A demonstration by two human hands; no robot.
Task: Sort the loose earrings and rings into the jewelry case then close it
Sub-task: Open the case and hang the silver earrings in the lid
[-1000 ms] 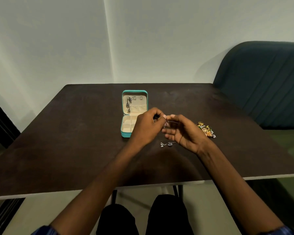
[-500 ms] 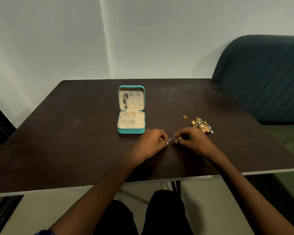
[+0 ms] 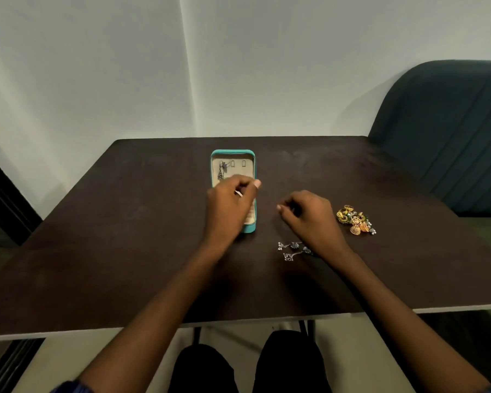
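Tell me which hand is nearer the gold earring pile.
Right. The right hand sits just left of the gold earring pile; the left hand hovers over the jewelry case, farther away.

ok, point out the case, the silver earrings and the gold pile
case (image 3: pixel 233 153): head view, far rim of the open lid
silver earrings (image 3: pixel 294 245): head view, upper piece
gold pile (image 3: pixel 355 219): head view, middle

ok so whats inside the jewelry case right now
One silver earring hangs in the lid of the jewelry case. The left hand covers most tray compartments, so their contents stay unseen.
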